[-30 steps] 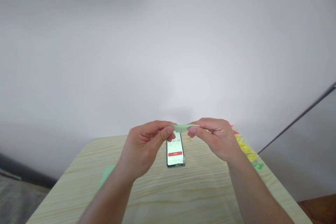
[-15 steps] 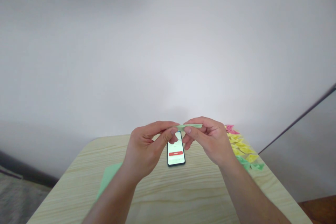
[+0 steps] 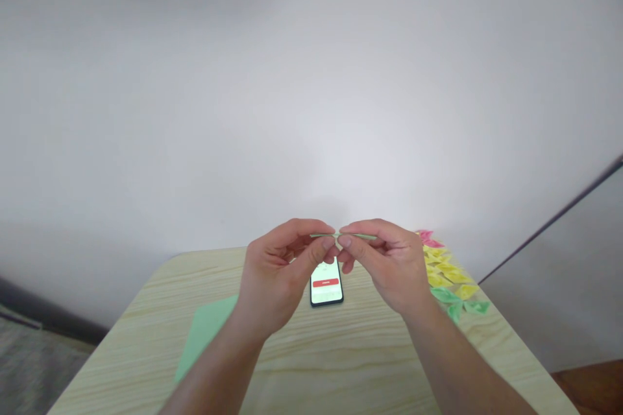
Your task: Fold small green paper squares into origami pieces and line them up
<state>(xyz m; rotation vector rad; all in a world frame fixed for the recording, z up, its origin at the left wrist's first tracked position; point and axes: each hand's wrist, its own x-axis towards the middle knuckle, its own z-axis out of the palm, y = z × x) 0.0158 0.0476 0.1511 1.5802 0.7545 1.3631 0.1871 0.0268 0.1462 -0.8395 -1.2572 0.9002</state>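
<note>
Between my two hands is a thin folded piece of green paper, held nearly edge-on above the table. My left hand is closed, pinching its left end between thumb and index finger. The right end is pinched the same way by my right hand. My fingertips almost meet at the paper's middle, and they cover much of it. Behind and below the hands lies a phone with a lit white screen and a red button; its upper part is hidden by my fingers.
Green paper lies flat on the wooden table, partly under my left forearm. Along the right edge are folded paper pieces: pink, several yellow and several green. A pale wall rises behind the table.
My left hand has shifted slightly right, bringing the fingertips closer together. The folded paper now looks thinner and more edge-on, with some of it showing at the left fingers too.
</note>
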